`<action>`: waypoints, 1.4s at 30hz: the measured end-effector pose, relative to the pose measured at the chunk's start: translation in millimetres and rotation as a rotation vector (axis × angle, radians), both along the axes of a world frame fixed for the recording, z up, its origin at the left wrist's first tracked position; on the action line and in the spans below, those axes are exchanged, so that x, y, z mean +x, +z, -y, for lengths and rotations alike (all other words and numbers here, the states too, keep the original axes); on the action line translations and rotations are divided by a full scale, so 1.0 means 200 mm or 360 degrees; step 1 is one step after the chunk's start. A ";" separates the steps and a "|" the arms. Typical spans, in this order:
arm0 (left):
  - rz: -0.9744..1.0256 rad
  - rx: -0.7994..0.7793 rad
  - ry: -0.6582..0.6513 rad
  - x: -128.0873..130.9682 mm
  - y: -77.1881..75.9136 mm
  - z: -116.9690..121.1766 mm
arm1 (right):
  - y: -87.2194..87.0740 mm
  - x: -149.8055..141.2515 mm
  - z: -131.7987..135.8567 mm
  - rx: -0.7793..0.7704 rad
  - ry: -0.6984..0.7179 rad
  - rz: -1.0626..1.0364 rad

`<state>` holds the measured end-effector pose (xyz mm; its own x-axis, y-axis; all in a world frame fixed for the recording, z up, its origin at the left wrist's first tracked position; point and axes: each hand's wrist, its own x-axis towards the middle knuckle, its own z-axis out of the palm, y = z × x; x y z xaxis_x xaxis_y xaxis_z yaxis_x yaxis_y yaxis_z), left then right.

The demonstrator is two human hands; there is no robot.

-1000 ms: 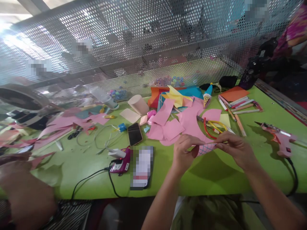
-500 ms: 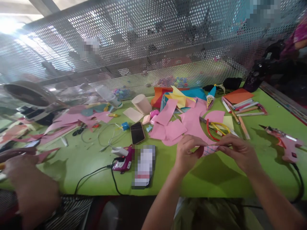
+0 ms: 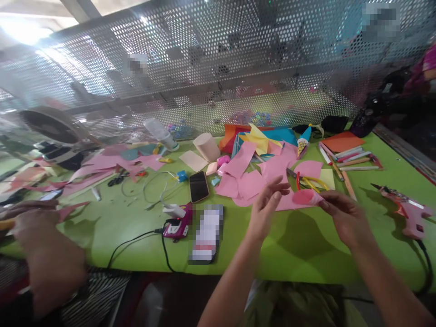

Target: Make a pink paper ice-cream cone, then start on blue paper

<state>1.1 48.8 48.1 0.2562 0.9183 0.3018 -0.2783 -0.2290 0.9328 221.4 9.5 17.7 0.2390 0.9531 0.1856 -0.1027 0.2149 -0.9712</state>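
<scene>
In my right hand (image 3: 344, 215) I pinch the end of a rolled pink paper cone (image 3: 304, 198), its round open mouth turned to the left. My left hand (image 3: 267, 209) is apart from the cone, with fingers spread and nothing in them. Behind both hands lie cut pink sheets (image 3: 250, 184). Just past the cone are scissors (image 3: 313, 182) with red and yellow handles, partly hidden. Farther back stands a small finished cone (image 3: 302, 144) with a yellow lattice-patterned body and a blue top.
A pink glue gun (image 3: 407, 211) lies on the right of the green table (image 3: 143, 252), its cord over the front edge. Markers (image 3: 354, 154) lie behind it. Left of me are two phones (image 3: 199, 186), a purple power strip (image 3: 177, 225) and another person's hand (image 3: 36, 222).
My left hand has let go of the pink paper and opened to the left. The paper cone has turned, so its round mouth now shows. My right hand keeps its hold.
</scene>
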 end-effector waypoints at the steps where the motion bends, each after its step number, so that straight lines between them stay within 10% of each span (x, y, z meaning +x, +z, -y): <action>1: 0.0018 -0.0068 -0.0053 0.01 -0.01 0.00 | -0.01 0.00 0.00 0.0032 -0.0079 -0.0019; 7: -0.0065 -0.0175 -0.0593 0.17 -0.11 0.06 | 0.02 -0.06 0.03 0.0316 -0.0417 0.0733; 13: 0.0158 -0.0416 -0.0463 0.21 -0.12 0.08 | 0.04 -0.12 0.04 0.0728 -0.0245 0.1275; 29: -0.0273 -0.0206 -0.0306 0.20 -0.17 0.00 | 0.03 -0.02 -0.01 0.0091 0.0158 0.0151; 42: -0.0102 -0.0389 -0.0523 0.19 -0.11 0.03 | 0.30 -0.06 -0.06 -0.0049 0.0186 0.0745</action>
